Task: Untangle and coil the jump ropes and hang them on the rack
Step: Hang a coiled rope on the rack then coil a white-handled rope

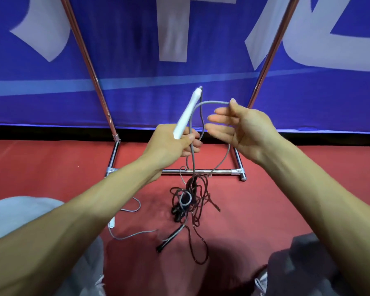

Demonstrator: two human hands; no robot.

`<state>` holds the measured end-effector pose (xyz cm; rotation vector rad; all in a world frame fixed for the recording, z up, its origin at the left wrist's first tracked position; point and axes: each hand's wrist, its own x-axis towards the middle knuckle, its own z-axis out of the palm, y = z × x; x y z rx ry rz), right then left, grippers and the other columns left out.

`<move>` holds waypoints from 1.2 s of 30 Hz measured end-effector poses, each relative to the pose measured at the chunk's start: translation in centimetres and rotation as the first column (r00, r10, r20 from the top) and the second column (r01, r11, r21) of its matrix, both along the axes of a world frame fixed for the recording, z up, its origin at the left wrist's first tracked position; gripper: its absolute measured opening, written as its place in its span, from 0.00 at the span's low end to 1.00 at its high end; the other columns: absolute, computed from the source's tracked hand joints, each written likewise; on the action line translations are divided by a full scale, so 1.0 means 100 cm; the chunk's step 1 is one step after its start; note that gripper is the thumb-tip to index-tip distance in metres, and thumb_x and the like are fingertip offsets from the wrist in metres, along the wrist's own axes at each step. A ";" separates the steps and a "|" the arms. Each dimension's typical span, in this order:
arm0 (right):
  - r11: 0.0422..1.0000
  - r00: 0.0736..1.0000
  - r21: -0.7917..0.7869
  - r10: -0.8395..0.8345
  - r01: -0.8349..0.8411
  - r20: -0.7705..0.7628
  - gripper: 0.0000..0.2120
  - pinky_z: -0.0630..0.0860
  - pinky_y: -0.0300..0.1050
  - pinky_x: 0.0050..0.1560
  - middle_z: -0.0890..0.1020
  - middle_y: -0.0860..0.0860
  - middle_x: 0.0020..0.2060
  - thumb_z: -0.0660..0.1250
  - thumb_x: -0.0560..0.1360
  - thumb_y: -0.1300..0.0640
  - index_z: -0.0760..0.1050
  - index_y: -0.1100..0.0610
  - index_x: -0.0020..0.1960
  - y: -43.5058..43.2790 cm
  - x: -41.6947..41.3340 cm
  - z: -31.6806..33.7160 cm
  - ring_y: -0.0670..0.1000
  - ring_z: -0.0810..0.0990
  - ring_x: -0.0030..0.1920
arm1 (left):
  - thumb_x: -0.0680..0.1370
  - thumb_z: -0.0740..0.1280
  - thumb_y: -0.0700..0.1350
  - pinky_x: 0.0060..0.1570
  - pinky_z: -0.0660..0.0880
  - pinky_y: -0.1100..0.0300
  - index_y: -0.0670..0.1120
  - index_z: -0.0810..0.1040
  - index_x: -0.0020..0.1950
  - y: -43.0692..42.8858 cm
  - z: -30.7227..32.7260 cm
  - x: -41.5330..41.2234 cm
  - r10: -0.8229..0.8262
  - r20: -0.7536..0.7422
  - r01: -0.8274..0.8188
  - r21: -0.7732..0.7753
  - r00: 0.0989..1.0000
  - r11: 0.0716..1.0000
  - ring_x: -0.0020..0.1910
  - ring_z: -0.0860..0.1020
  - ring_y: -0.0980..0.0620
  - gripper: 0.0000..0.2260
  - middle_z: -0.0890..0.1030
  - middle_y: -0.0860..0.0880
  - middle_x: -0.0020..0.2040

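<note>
The left hand (173,144) is clenched around the lower end of a white handle (186,114), which slants up toward 12 o'clock. The same hand also grasps a few strands of the grey rope (214,102) that runs out of the handle's top. From there the rope arcs over toward 1 o'clock and lies across the right hand (239,127), in the crook between thumb and forefinger. That hand is released, with its fingers straight and spread and pointing toward the left hand. The rope comes out below the right hand and drops toward 6 o'clock.

Below the hands, near the centre, the grey rope runs down into a knot of dark ropes (190,183) lying on the red floor (51,167). The blur makes it hard to tell how many ropes are in the knot. A dark handle (165,242) sticks out of it toward 7 o'clock. At 8 o'clock a second white handle (111,222) lies on the floor beside the left forearm, with grey rope trailing from it.

The rack (218,172) is a chrome frame. Its base bar is on the floor just beyond the knot, and its two uprights lean out toward 11 and 1 o'clock. A blue banner (137,50) with white shapes stands behind it.
</note>
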<state>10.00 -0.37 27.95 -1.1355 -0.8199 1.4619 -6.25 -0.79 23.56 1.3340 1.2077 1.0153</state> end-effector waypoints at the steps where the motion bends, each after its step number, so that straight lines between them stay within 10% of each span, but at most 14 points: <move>1: 0.999 0.995 -0.021 0.034 -0.033 0.094 0.14 0.82 0.44 0.35 0.83 0.57 0.36 0.55 0.83 0.57 0.75 0.63 0.46 0.000 -0.002 -0.004 0.55 0.84 0.34 | 0.80 0.64 0.37 0.40 0.80 0.64 0.42 0.80 0.48 0.000 0.002 0.000 0.020 0.031 -0.021 0.006 0.999 1.000 0.38 0.84 0.53 0.05 0.85 0.45 0.40; 10: 0.817 0.342 -0.164 0.402 -0.553 0.849 0.05 0.75 0.41 0.46 0.82 0.49 0.40 0.67 0.75 0.63 0.80 0.56 0.49 -0.002 -0.026 -0.066 0.44 0.77 0.38 | 0.81 0.64 0.39 0.39 0.80 0.61 0.42 0.78 0.49 0.000 0.032 -0.012 0.036 0.329 -0.054 0.045 0.944 0.998 0.41 0.85 0.49 0.04 0.85 0.46 0.40; 19: 0.896 0.516 0.035 0.224 -0.443 0.827 0.05 0.83 0.48 0.40 0.82 0.59 0.38 0.63 0.78 0.64 0.75 0.63 0.44 -0.008 -0.036 -0.065 0.53 0.84 0.36 | 0.82 0.62 0.43 0.42 0.82 0.60 0.40 0.79 0.54 0.004 0.032 -0.021 0.093 0.327 -0.118 0.057 0.940 0.991 0.42 0.85 0.47 0.08 0.85 0.42 0.44; 29: 0.972 0.743 0.203 -0.049 -0.118 0.667 0.08 0.82 0.56 0.39 0.84 0.56 0.36 0.65 0.78 0.61 0.74 0.61 0.40 0.000 -0.016 -0.035 0.59 0.84 0.32 | 0.80 0.65 0.44 0.41 0.70 0.58 0.44 0.82 0.51 0.001 0.005 -0.010 -0.054 -0.443 0.147 0.178 0.895 0.973 0.38 0.76 0.47 0.07 0.82 0.45 0.42; 36: 0.961 0.783 0.276 -0.195 0.031 0.590 0.10 0.83 0.53 0.39 0.82 0.60 0.34 0.63 0.78 0.61 0.73 0.63 0.38 0.005 -0.010 -0.030 0.57 0.85 0.34 | 0.78 0.66 0.45 0.38 0.68 0.55 0.46 0.81 0.43 0.008 -0.004 -0.009 -0.103 -0.614 0.199 0.090 0.783 0.976 0.36 0.73 0.47 0.06 0.80 0.46 0.38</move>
